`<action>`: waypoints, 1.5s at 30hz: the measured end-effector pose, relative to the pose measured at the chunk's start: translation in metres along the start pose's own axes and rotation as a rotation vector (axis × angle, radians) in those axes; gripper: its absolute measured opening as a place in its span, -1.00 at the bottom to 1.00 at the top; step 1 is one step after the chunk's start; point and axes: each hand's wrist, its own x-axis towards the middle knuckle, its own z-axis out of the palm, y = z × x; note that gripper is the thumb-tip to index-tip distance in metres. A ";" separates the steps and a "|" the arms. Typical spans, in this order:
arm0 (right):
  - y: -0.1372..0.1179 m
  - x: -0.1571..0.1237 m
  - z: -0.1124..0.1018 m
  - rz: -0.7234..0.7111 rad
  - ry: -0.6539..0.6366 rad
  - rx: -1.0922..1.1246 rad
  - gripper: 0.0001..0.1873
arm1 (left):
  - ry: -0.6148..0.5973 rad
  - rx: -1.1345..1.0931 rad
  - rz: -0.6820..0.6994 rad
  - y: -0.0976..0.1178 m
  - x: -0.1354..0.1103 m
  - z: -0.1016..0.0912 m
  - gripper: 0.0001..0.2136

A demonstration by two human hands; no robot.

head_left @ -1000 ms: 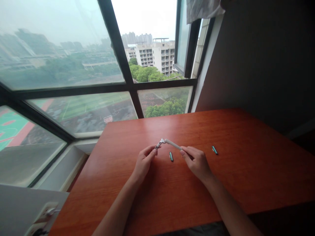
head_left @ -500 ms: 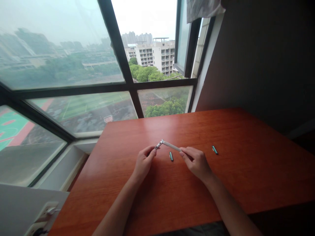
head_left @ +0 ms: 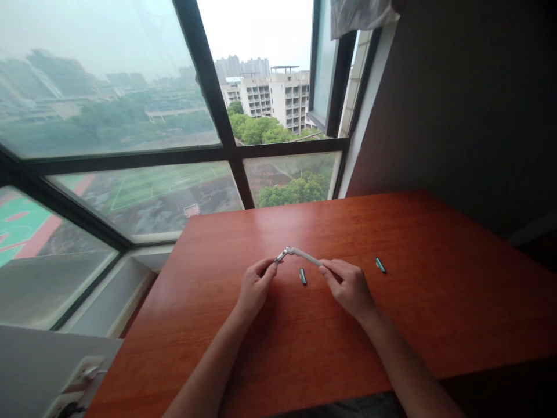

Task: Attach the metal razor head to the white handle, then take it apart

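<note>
Both my hands meet over the table around what looks like a razor, its pale grey handle [head_left: 307, 256] sloping down to the right. My right hand [head_left: 348, 284] is closed around the handle's lower end. At the other end is a silver metal head [head_left: 282, 255], set at an angle to the handle. The fingertips of my left hand [head_left: 253, 287] pinch this head's near end, hiding part of it. Between my hands, a small green and black razor cartridge [head_left: 303, 276] lies on the table. A similar cartridge [head_left: 380, 265] lies beyond my right hand.
The reddish-brown wooden table [head_left: 278, 360] reaches to a dark-framed window [head_left: 174, 157], with one pane swung open. A dark wall [head_left: 456, 110] stands on the right. Low at the left is a wall socket [head_left: 87, 371] with a plug in it.
Almost nothing differs. The razor and my right hand have shifted very slightly to the right, while my left hand stays in place.
</note>
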 end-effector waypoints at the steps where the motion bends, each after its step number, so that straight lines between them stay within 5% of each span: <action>1: 0.000 0.000 0.000 0.001 0.001 -0.003 -0.75 | -0.002 -0.003 0.002 0.000 0.000 0.000 -0.71; 33: -0.002 0.001 -0.001 -0.008 -0.002 0.008 -0.72 | 0.024 0.007 0.007 0.004 -0.001 0.002 -0.73; 45: 0.002 0.001 -0.001 0.017 0.005 0.009 -0.73 | -0.046 0.113 0.104 0.000 -0.004 0.003 -0.75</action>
